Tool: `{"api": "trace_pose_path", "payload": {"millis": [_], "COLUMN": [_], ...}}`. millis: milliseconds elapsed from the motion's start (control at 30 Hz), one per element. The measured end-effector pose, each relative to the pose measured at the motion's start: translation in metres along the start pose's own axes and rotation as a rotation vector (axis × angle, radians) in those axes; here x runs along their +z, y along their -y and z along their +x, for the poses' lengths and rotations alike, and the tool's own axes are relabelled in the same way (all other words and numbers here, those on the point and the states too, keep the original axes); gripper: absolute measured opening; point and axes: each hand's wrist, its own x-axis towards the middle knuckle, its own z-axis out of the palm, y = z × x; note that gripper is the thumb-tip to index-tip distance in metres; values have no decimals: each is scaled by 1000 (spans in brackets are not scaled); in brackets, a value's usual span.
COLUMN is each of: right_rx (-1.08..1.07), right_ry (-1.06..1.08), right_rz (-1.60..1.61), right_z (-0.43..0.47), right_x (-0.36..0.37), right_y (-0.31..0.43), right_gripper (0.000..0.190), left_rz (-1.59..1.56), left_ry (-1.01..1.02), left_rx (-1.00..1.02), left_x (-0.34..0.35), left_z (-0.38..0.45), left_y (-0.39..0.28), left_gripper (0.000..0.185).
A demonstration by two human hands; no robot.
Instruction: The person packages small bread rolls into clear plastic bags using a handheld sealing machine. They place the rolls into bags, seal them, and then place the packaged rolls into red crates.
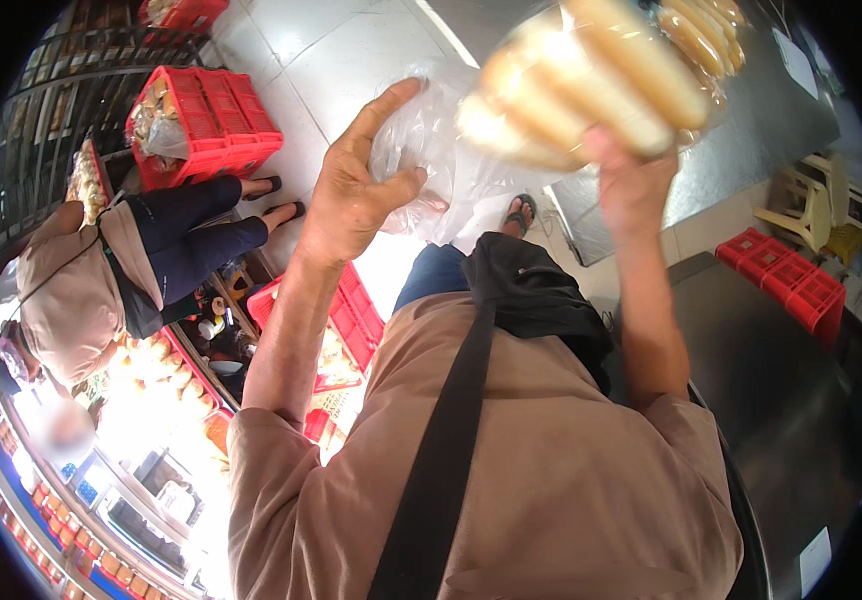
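My right hand grips a clear plastic pack of long bread rolls, held up at the top of the view and blurred by motion. Left of it, my left hand holds a thin clear plastic bag, its thumb and index finger spread wide along the film. The other fingers are partly seen through the plastic. The bag hangs beside the bread pack; whether the two touch I cannot tell. Behind the pack, another bag of long rolls rests on a metal table.
A person stands at the left by a lit counter with loose bread. Red plastic crates of bagged bread sit on the tiled floor. A dark round-edged surface, a red crate and cream plastic stools are at my right.
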Motion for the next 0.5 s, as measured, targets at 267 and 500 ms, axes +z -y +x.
{"api": "trace_pose_path", "payload": {"millis": [267,500], "right_rx": [221,512], "right_ry": [552,-140], "right_rz": [-1129,-58], "right_z": [-27,-18], "right_x": [113,133], "right_y": [-95,-164], "right_gripper": [66,61], "left_rz": [585,624], "left_ry": [131,223], "left_rx": [178,-23], "left_x": [-87,-117], "left_z": [-60,-125], "left_y": [-4,41], "left_gripper": [77,80]}}
